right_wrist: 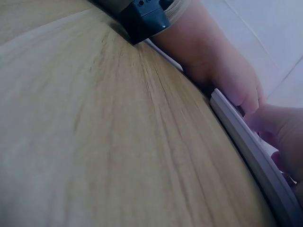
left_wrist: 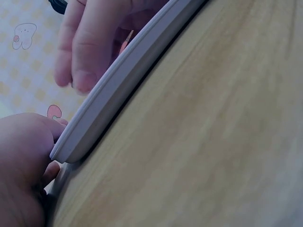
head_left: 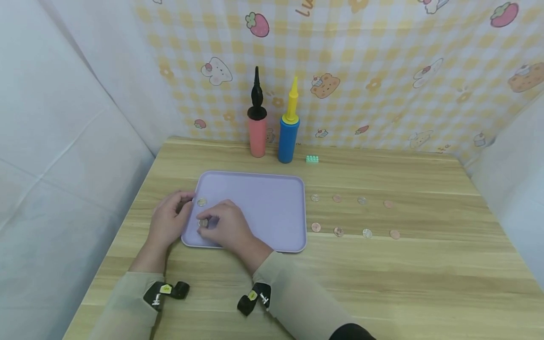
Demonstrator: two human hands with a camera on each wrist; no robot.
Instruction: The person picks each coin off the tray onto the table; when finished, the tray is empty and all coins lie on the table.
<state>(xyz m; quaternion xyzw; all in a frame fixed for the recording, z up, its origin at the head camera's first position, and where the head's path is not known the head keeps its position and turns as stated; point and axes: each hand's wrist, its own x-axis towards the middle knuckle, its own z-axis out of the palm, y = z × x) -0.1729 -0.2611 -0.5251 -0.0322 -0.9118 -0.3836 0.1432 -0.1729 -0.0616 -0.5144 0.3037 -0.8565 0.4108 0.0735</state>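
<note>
The wooden table (head_left: 382, 283) had a lilac tray (head_left: 272, 208), two balloon pumps (head_left: 272, 127) at the back, a green brick (head_left: 312, 159) and eight coins (head_left: 352, 217) in two rows.

Head view: bright, even, diffuse light with no glare; only faint soft shadows lie directly beneath the right hand (head_left: 227, 226) and left hand (head_left: 170, 219), focus is sharp around both, and straight lines bow outward toward the frame edges far from the hands. Left wrist view: dimmer and softly blurred, the fingers (left_wrist: 78, 52) above the left hand out of focus, the bench (left_wrist: 203, 142) grain beside it smeared. Right wrist view: dim, bluish cast, bench (right_wrist: 94, 142) left of the right hand blurred throughout.
</note>
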